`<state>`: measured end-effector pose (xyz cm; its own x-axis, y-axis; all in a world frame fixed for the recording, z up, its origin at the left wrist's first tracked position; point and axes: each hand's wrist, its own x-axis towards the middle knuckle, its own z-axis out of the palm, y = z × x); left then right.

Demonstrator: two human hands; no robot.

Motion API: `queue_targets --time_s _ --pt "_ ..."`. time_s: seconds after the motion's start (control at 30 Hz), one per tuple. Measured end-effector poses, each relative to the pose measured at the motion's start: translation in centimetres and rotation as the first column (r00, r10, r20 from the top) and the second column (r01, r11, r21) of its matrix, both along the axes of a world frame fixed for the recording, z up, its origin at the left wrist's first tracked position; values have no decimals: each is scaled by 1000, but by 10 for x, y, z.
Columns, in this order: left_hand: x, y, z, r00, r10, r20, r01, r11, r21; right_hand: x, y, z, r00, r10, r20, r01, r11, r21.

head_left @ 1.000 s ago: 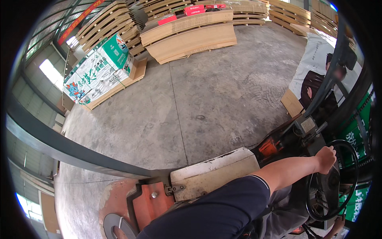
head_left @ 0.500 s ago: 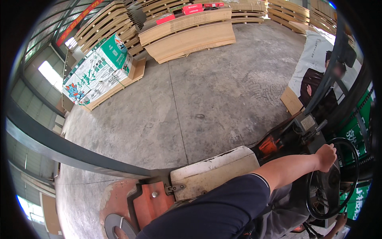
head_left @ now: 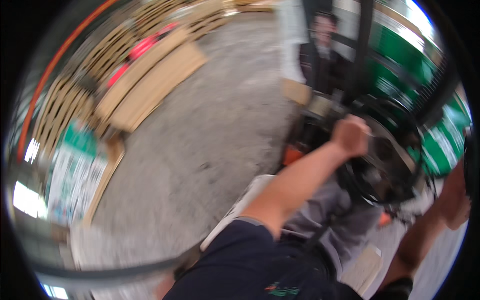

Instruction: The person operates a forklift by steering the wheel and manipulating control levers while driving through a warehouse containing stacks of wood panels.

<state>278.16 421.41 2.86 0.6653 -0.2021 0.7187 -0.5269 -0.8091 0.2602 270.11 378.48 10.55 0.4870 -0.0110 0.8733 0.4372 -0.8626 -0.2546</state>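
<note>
My left hand (head_left: 352, 135) is closed at the left side of the black steering wheel (head_left: 419, 150), its bare forearm reaching across in front of my body. At the right edge, my right hand (head_left: 457, 207) is beside a dark upright bar (head_left: 469, 165). Motion blur and the picture's rim hide its fingers, so its grip does not show. Below the wheel are my legs in grey trousers (head_left: 345, 225). The whole view is smeared by motion.
Wooden boards (head_left: 160, 82) lie stacked on the concrete floor (head_left: 215, 135), with red boxes (head_left: 142, 47) on top. A green-and-white wrapped stack (head_left: 75, 175) stands at left. Beyond the wheel are a dark mast (head_left: 362, 45), green wrapped goods (head_left: 445, 145) and a sheet picturing a person (head_left: 322, 65).
The view has swung to the right, so the stacks shift left and the wheel sits nearer the middle. My left hand stays at the wheel; more of my right arm shows.
</note>
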Motion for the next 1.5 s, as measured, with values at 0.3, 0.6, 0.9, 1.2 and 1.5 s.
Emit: queue_targets --time_s 0.3,0.6,0.9,1.2,1.5 --pt "20 -10 2 999 -42 -9 42 993 113 -123 39 94 950 -90 298 89 996 16" --pt "-41 -13 -73 957 -6 -290 41 992 117 -156 -6 167 862 -95 498 189 972 -143" --pt "14 -14 -53 998 -66 1 65 997 49 -153 -5 188 741 23 671 185 954 -237" --pt "18 -13 -76 1000 4 29 -6 999 42 -146 7 169 714 88 695 151 949 -276" --pt "2 -40 -81 999 15 -35 -10 992 126 -165 26 104 659 156 736 80 958 -275"
